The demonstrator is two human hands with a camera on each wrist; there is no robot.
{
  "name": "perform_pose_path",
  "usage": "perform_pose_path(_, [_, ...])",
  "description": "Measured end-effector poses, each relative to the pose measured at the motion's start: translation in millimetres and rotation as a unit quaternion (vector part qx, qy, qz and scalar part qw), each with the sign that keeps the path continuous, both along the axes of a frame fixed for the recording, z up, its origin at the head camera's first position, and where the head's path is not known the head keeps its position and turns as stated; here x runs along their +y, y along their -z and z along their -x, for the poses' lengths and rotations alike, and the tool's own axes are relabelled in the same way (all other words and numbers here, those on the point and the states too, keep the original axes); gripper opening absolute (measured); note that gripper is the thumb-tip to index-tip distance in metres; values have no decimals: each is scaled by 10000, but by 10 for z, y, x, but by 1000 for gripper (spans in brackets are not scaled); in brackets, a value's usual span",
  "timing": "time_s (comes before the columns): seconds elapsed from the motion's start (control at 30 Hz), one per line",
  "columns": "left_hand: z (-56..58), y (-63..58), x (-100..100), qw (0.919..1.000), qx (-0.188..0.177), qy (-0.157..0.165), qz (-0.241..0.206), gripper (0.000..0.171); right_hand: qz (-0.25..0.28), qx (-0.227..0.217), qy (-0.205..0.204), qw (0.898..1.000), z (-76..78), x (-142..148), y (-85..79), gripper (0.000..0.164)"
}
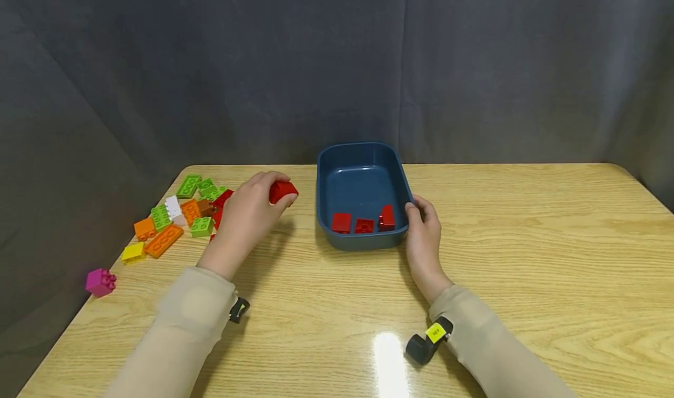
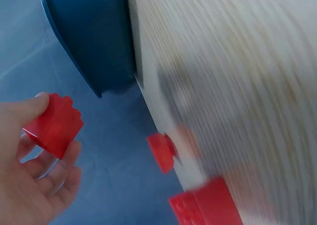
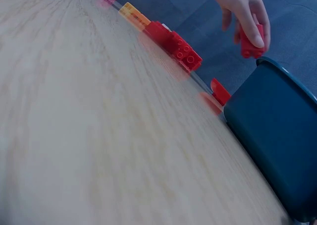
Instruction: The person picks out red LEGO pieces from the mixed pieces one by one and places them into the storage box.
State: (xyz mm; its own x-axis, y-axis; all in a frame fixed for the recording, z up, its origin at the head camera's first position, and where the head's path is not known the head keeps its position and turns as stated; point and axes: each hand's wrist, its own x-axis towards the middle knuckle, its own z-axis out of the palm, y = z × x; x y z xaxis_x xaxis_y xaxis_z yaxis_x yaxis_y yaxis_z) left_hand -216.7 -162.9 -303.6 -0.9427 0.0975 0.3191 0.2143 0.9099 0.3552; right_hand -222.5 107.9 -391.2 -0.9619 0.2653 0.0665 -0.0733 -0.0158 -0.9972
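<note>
My left hand (image 1: 247, 213) pinches a red toy brick (image 1: 283, 192) between thumb and fingers, above the table and left of a blue bin (image 1: 363, 243). In the left wrist view the studs of this brick (image 2: 58, 123) face the bin (image 2: 91, 36). My right hand (image 1: 424, 240) grips the bin's near right side, thumb at the rim. Inside the bin, along its near end, lie a red brick (image 1: 341, 223), a second red piece (image 1: 364, 226) and a third (image 1: 387, 218). The right wrist view shows the held brick (image 3: 251, 42) beside the bin's rim.
Left of the bin, green, orange, white, brown and red bricks lie in a loose pile, with an orange long brick (image 1: 164, 241) and a yellow brick (image 1: 134, 253) nearer. A magenta brick (image 1: 100, 282) sits by the table's left edge. A dark curtain (image 1: 474, 70) hangs behind.
</note>
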Motion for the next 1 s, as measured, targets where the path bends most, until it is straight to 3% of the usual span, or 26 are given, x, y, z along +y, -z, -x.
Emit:
perform_pose_path(0.53, [99,94,323,9992,38,248,-311,43,31,-53,-13,10000,3,0,-9,41])
perform_pose_path(1.0, [132,73,493,9983,-85,480,-330,44,19,21,4,10000,-8,2,-15,40])
